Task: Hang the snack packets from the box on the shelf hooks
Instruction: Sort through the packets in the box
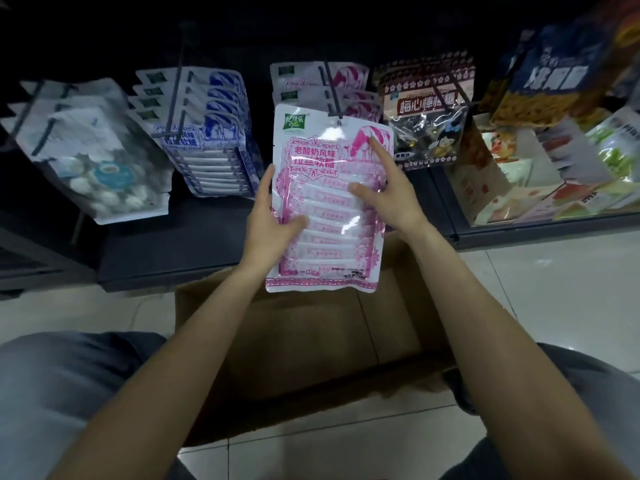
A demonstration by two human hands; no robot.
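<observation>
Both hands are hanging a pink snack packet (329, 199) at the middle shelf hook (331, 95) above the open box (294, 348): left hand (273, 220) gripping its edge, right hand (384, 195) pressing flat-fingered, its hole seemingly needing threading next.
</observation>
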